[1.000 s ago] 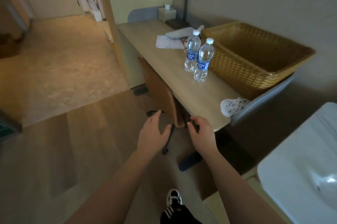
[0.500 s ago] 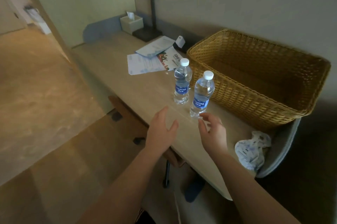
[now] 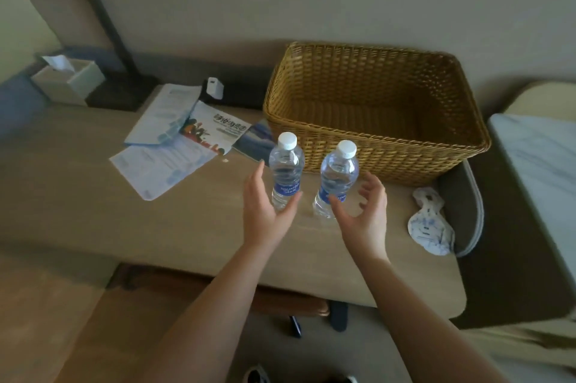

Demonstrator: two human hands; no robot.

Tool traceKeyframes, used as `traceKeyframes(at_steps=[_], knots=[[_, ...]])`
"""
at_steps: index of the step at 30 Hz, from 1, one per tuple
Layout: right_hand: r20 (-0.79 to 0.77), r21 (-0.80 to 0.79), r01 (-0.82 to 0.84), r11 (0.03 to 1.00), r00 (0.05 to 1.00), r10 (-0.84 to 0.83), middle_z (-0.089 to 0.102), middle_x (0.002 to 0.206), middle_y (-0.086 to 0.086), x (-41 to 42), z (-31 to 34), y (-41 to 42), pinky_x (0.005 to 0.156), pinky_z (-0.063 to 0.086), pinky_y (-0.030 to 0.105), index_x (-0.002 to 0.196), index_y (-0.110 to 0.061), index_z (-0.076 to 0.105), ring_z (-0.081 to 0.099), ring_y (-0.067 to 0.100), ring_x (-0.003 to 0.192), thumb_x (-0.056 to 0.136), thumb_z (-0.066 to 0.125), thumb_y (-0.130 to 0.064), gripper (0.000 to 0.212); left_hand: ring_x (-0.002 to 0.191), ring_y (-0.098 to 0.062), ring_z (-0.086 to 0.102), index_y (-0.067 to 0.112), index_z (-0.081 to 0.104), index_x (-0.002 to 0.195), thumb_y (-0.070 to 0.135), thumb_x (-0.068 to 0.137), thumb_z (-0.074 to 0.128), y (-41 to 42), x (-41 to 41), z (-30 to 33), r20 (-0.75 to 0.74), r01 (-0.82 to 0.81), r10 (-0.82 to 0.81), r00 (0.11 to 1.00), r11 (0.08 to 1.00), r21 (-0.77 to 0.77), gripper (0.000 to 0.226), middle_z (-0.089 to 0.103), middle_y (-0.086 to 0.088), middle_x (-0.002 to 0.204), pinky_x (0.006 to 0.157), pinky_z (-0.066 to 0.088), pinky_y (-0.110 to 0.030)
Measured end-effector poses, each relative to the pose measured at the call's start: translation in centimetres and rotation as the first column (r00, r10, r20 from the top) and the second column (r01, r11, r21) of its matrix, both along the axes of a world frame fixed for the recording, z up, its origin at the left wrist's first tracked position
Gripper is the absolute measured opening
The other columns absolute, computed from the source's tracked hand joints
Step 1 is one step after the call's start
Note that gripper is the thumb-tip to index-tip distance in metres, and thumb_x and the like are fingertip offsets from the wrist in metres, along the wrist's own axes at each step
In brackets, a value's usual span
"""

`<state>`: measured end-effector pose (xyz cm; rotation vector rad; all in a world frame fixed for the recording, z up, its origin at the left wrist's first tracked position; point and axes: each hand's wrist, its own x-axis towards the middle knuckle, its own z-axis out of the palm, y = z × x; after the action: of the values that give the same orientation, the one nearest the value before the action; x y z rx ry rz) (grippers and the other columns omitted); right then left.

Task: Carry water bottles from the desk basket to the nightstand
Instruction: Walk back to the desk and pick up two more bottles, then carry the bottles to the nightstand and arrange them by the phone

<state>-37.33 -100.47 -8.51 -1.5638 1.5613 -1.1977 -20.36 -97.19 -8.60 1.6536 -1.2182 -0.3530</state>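
Two clear water bottles with white caps and blue labels stand upright on the wooden desk (image 3: 93, 226), just in front of a woven wicker basket (image 3: 374, 145) whose inside shows nothing. My left hand (image 3: 265, 211) is open, its fingers and thumb curved around the lower part of the left bottle (image 3: 286, 170) without closing on it. Beside the right bottle (image 3: 338, 177), my right hand (image 3: 364, 214) is open too, thumb near the label and fingers spread to the bottle's right.
Leaflets and papers (image 3: 174, 139) lie left of the basket, with a tissue box (image 3: 67, 80) and a lamp base (image 3: 121, 92) behind them. A crumpled white bag (image 3: 428, 223) lies at the desk's right end. A white marble surface (image 3: 536, 170) stands at right. A chair (image 3: 280, 301) is tucked under the desk.
I have stepped up to the desk. Both hands moved forward from the desk's near edge and opened wider, reaching either side of the two bottles.
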Motion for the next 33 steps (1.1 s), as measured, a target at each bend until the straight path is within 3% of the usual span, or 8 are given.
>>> traceKeyframes(at_steps=[5,8,12,16,19,23,28,33], knots=[[0.023,-0.049,-0.009,0.999,1.0,0.01,0.029,0.146,-0.001,1.6,0.5,-2.2,0.102,0.03,0.024,0.149,-0.027,0.016,0.03,0.008,0.135,0.071,0.08,-0.039,0.101,0.131,0.005,0.029,0.02,0.024,0.15,0.047,0.065,0.083,-4.0,0.6,0.5,-0.152,0.044,-0.052,0.987,0.997,-0.058,0.107,0.031,0.01,0.144,0.099,0.024,-0.001],[0.03,-0.049,-0.041,0.998,0.999,0.042,0.026,0.148,-0.004,2.3,0.6,-3.6,0.1,0.024,0.009,0.15,-0.026,0.015,0.024,0.001,0.135,0.07,0.081,-0.041,0.105,0.134,-0.009,0.039,0.026,0.026,0.149,0.043,0.059,0.088,-5.8,1.0,0.5,-0.243,0.083,-0.087,0.966,0.996,-0.026,0.11,0.039,0.003,0.147,0.106,0.035,-0.019],[0.096,0.031,-0.028,0.999,0.995,0.025,0.048,0.124,-0.022,2.8,0.5,-4.4,0.081,0.035,0.0,0.138,-0.036,0.03,0.049,-0.009,0.111,0.065,0.083,-0.044,0.09,0.123,-0.005,0.052,0.039,0.037,0.141,0.054,0.05,0.088,-6.7,1.4,-0.2,-0.322,0.17,-0.151,0.935,0.985,0.03,0.105,0.055,0.009,0.135,0.098,0.044,-0.023],[0.059,0.052,0.0,0.999,0.998,-0.003,0.055,0.114,-0.017,2.8,0.3,-4.5,0.075,0.037,0.0,0.129,-0.039,0.035,0.055,-0.002,0.1,0.064,0.083,-0.047,0.082,0.098,0.014,0.058,0.055,0.046,0.108,0.043,0.052,0.09,-6.9,1.7,-0.7,-0.245,0.137,-0.13,0.961,0.99,0.012,0.071,0.062,0.021,0.104,0.078,0.041,-0.002],[0.04,0.061,0.015,0.998,0.999,-0.017,0.057,0.113,-0.015,2.7,0.2,-4.1,0.074,0.037,0.001,0.129,-0.037,0.035,0.056,0.0,0.099,0.064,0.083,-0.044,0.081,0.097,0.012,0.059,0.051,0.046,0.108,0.036,0.057,0.09,-6.4,1.7,-1.0,-0.201,0.155,-0.155,0.967,0.988,-0.015,0.068,0.062,0.02,0.103,0.078,0.041,-0.002],[0.012,0.065,0.04,0.997,0.999,-0.041,0.057,0.108,-0.018,2.0,0.0,-2.8,0.077,0.038,0.003,0.129,-0.037,0.035,0.056,-0.003,0.096,0.064,0.083,-0.043,0.081,0.098,0.002,0.061,0.042,0.047,0.114,0.049,0.056,0.084,-5.1,1.2,-1.2,-0.204,0.188,-0.195,0.96,0.981,-0.05,0.069,0.063,0.015,0.105,0.081,0.044,-0.007],[-0.004,0.046,0.167,0.985,0.986,-0.167,0.054,0.101,-0.03,0.5,-0.2,0.8,0.071,0.036,-0.005,0.124,-0.043,0.035,0.049,-0.024,0.095,0.062,0.082,-0.045,0.078,0.098,0.006,0.06,0.043,0.045,0.116,0.051,0.059,0.081,-3.5,0.1,-1.6,-0.183,0.263,-0.273,0.945,0.962,-0.076,0.068,0.06,0.024,0.106,0.081,0.045,-0.008],[-0.024,0.054,0.357,0.932,0.934,-0.356,0.055,0.113,-0.021,-2.0,-0.5,5.4,0.079,0.04,0.007,0.126,-0.045,0.031,0.056,-0.004,0.099,0.064,0.082,-0.046,0.08,0.095,0.01,0.059,0.041,0.047,0.114,0.052,0.061,0.082,-2.3,-2.3,-1.6,-0.178,0.376,-0.39,0.903,0.92,-0.109,0.065,0.059,0.031,0.102,0.078,0.041,-0.004]])
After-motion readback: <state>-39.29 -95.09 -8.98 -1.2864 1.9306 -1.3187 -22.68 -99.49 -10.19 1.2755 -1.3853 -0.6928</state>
